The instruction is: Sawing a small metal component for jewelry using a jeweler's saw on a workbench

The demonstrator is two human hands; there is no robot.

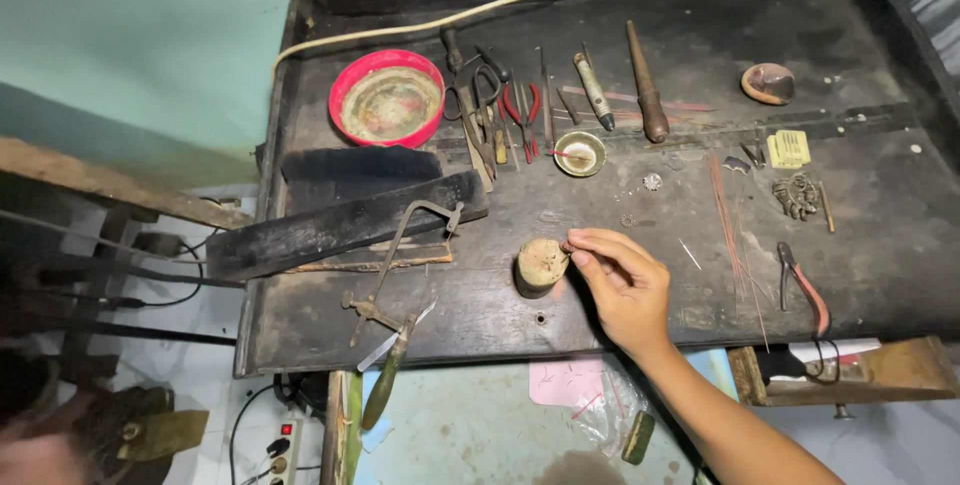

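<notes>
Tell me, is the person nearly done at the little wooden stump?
Tools are laid out: scissors, red pliers, thin wires. In hand: the right hand pinches something tiny at the stump. A small metal piece lies apart; finished or not, I cannot tell. The jeweller's saw lies untouched.

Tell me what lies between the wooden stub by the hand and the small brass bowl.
Head view: bare dark bench top separates the wooden stub from the brass bowl.

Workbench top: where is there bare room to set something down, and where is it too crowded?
Bare patches: the far right corner beyond the brown shell dish, and the near edge between the saw frame and the right hand. Crowded: the row of scissors, red pliers and awl, plus the wires.
</notes>
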